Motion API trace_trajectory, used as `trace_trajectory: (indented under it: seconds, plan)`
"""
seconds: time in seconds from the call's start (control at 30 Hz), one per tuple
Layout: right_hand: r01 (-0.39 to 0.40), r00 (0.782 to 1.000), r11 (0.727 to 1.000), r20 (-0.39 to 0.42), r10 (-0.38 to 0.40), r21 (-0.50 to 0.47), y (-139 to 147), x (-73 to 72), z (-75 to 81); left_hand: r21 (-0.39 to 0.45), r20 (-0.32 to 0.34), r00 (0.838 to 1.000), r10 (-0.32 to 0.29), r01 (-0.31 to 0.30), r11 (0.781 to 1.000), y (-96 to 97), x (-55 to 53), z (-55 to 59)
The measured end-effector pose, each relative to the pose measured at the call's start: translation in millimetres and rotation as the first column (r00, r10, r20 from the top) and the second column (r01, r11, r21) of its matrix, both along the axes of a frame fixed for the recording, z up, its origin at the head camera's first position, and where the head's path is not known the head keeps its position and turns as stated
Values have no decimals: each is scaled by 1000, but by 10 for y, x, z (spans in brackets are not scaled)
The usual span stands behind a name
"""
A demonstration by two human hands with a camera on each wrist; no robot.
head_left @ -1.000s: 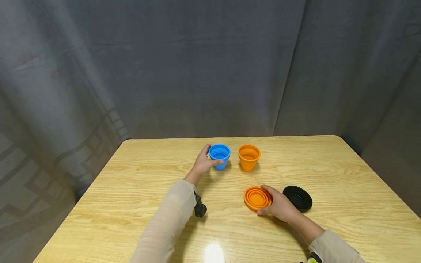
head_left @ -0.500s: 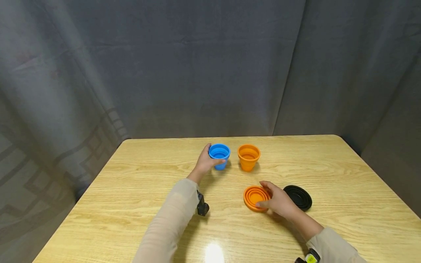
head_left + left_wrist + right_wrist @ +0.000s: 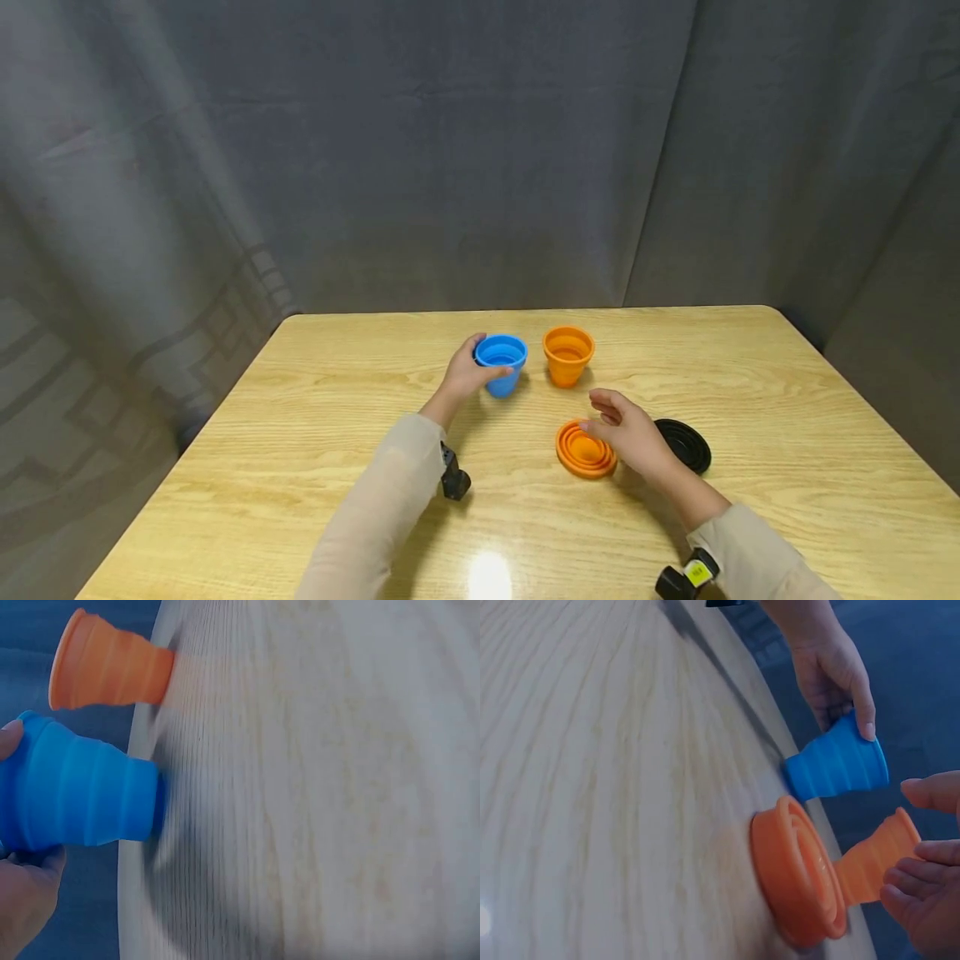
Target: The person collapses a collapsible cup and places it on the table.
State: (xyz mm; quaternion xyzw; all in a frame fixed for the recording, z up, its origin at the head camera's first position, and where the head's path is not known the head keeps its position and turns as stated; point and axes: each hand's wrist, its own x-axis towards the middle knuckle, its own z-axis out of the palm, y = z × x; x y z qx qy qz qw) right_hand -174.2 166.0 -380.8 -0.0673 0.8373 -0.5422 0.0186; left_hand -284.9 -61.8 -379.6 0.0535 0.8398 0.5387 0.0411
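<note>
My left hand (image 3: 467, 371) grips the rim of a blue collapsible cup (image 3: 506, 383), which is extended and upright. Its base is close over the table in the left wrist view (image 3: 94, 787). Just right of it stands an extended orange collapsible cup (image 3: 567, 367). A second orange collapsible cup (image 3: 585, 454), folded flat into rings, lies nearer to me. Over its right edge hovers my right hand (image 3: 633, 437), fingers loosely bent and thumb apart, with nothing between them. In the right wrist view that hand (image 3: 930, 885) is off the folded cup (image 3: 780, 877).
A black folded collapsible cup (image 3: 684, 446) lies to the right, partly behind my right hand. All of this is on a light wooden table (image 3: 300, 467). Grey curtains (image 3: 465, 167) hang behind the far edge and along both sides.
My right hand has let go of the folded orange cup and risen up and away from it. The blue cup in my left hand has shifted slightly toward me.
</note>
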Motion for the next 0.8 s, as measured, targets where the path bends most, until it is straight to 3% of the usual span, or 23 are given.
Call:
trace_trajectory:
  seconds: [0.4,0.63,0.8]
  plan:
    - [-47,995,995,-86,40,-83,-256,-196,159,40,-23,991,-128,129,991,-58,253,89]
    - [-76,991,993,-112,66,-86,-294,-208,168,133,-37,972,-230,233,963,-11,408,153]
    - [-77,988,994,-143,65,-83,-307,-171,190,151,-33,959,-283,285,947,-2,479,156]
